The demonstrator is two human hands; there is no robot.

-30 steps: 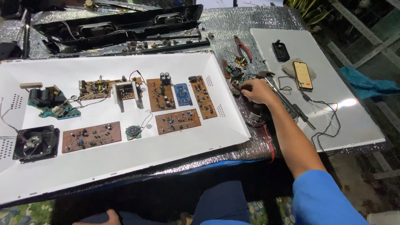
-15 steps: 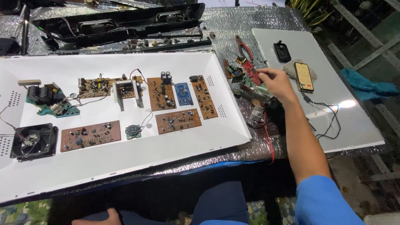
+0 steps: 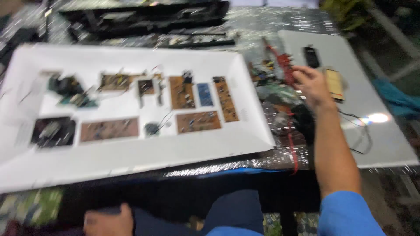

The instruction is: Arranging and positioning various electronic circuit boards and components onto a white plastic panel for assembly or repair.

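Note:
The picture is smeared by motion. My right hand (image 3: pixel 308 83) reaches over a heap of small tools and parts (image 3: pixel 273 81) on the foil-covered table, its fingertips at red-handled pliers (image 3: pixel 283 65); the blur hides whether it grips them. My left hand (image 3: pixel 105 220) rests low on my lap at the frame's bottom edge. A big white panel (image 3: pixel 131 153) to the left carries several brown circuit boards (image 3: pixel 197 121), a small blue board (image 3: pixel 204 94) and a black fan (image 3: pixel 52 131).
A second white panel (image 3: pixel 385 131) lies to the right with a yellow-backed phone (image 3: pixel 334 84), a small black device (image 3: pixel 311 56) and thin black wires (image 3: pixel 358 135). Long black casings (image 3: pixel 144 17) lie along the far edge. A red wire (image 3: pixel 293 144) hangs near my forearm.
My right hand has lifted off the parts heap and shifted up and to the right, towards the red pliers. The view has swung and blurred. My left hand shows more at the bottom.

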